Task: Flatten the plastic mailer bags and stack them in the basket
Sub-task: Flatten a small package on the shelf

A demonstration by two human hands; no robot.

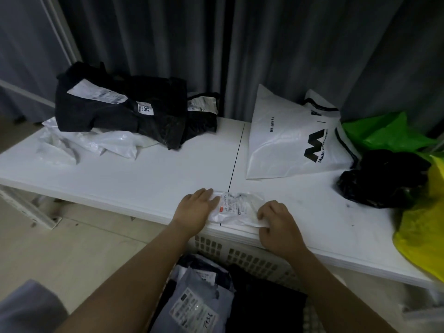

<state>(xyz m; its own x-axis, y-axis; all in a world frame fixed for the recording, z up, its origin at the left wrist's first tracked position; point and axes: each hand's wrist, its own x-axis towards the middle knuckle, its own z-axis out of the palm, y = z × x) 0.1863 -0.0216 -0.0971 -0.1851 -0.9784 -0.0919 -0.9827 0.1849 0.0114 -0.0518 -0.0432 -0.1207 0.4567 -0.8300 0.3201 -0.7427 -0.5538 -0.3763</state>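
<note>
here the left hand [197, 207] lies flat on a small white mailer [236, 207] at the near counter [144, 174] edge, pressing it smooth; the right hand [276, 222] fingers [263, 216] curl down on its other end so it stays put above the basket [252, 260].

A smooth, matt white surface [144, 174] fills the middle of the frame. At its lower edge lies a small mailer bag [236, 207] of thin, crinkled, glossy clear plastic with a paper label. Upper left, black mailer bags [115, 114] of creased plastic with a dull sheen sit on glossy white plastic. Right of centre, a large white bag [283, 145] looks smooth and shiny. At the bottom, a perforated pale plastic basket [254, 260].
</note>
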